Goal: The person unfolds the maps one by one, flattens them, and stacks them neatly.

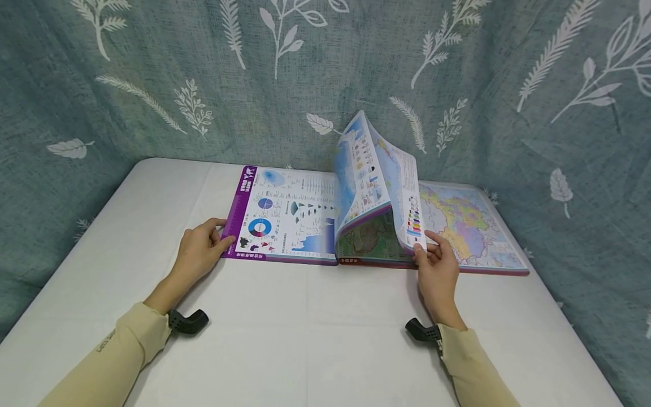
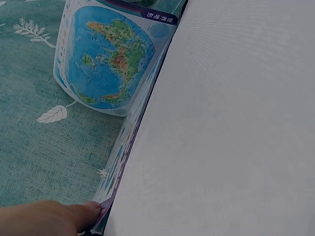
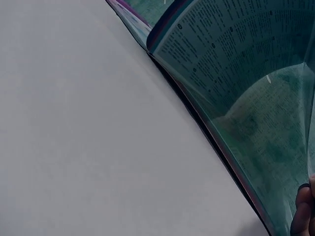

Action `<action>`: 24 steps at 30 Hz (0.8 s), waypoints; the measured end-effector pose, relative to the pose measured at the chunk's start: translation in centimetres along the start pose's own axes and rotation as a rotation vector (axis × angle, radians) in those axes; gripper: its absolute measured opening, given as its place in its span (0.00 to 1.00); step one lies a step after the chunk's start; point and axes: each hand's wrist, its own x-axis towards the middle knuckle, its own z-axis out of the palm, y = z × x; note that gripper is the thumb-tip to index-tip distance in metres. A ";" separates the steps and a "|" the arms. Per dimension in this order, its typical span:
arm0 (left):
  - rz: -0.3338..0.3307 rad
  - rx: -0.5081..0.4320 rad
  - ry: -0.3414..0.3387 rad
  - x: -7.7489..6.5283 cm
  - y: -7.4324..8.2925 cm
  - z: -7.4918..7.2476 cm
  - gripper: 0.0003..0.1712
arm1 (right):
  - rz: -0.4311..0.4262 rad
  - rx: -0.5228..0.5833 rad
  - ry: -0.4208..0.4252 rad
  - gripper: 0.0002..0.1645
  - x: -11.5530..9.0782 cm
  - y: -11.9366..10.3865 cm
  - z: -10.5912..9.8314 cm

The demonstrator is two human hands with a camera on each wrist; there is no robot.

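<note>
An atlas (image 1: 290, 257) with a purple left margin lies spread on the table, its left page showing charts and diagrams. My left hand (image 1: 199, 251) pinches the left edge near the lower corner; the left wrist view has its thumb (image 2: 88, 212) on the purple border. My right hand (image 1: 438, 277) pinches the lower corner of a raised page (image 1: 404, 192) between thumb and fingers. To the left of that page, another group of pages (image 1: 363, 181) stands curled up from the spine. Beneath them a dark green map (image 1: 363, 240) shows. A fingertip (image 3: 304, 204) of the right hand appears at the right wrist view's edge.
A coloured map sheet (image 1: 488, 226) lies at the right, partly behind the raised page and right hand. The table (image 1: 285, 350) has a white cover. Green cloth (image 1: 168, 51) with white leaf prints hangs behind. A black band-like device (image 1: 189, 322) sits at each wrist.
</note>
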 end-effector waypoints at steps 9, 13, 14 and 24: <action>0.000 0.001 0.000 0.1 0.0 0.1 0.25 | -0.019 -0.009 0.034 0.25 0.7 1.1 -1.4; -0.001 0.003 0.003 0.0 0.0 0.1 0.25 | -0.008 -0.011 0.053 0.25 1.0 1.4 -1.8; -0.002 0.005 0.003 0.0 0.0 0.1 0.25 | 0.001 -0.012 0.060 0.25 1.1 1.5 -1.8; -0.015 0.013 -0.008 -0.1 0.2 0.0 0.25 | 0.039 -0.086 0.079 0.22 1.5 2.2 -3.2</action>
